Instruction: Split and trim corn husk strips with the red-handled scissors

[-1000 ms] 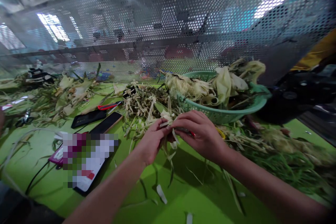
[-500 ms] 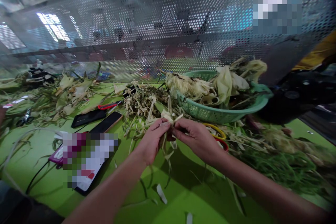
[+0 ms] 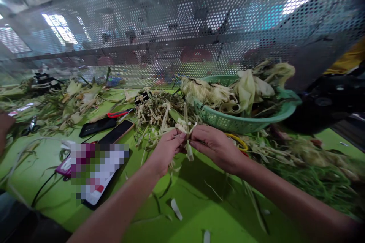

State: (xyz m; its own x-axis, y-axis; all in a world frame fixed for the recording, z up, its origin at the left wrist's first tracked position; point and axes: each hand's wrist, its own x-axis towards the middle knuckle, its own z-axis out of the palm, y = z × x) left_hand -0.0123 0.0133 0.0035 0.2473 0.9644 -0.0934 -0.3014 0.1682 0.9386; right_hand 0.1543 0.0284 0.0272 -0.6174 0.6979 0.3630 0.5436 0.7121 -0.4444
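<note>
Pale strips of dried husk (image 3: 185, 125), which look like corn husk, form a small knotted bunch between my two hands over the green table (image 3: 199, 197). My left hand (image 3: 169, 148) pinches the bunch from the left, fingertips closed on it. From the right, my right hand (image 3: 215, 146) grips a strip with thumb and bent fingers. Below the fingertips a short pale end hangs down, with thin strands under the left hand. The fingertips partly cover the knot. Just behind lies a heap of dry husk scraps (image 3: 154, 114).
A green plastic basket (image 3: 245, 123) of husks and fibres stands behind my right hand. Phones (image 3: 116, 133), a red-handled cutter (image 3: 119, 113) and scissors (image 3: 31, 125) lie left. Green fibres (image 3: 310, 176) lie right. A perforated metal screen (image 3: 171, 34) rises behind. Another person's hand (image 3: 5, 125) shows at the left edge.
My right hand has shifted slightly, and a pale husk end now points down between my hands. The other person's hand shows more at the left edge. The view has shifted a little.
</note>
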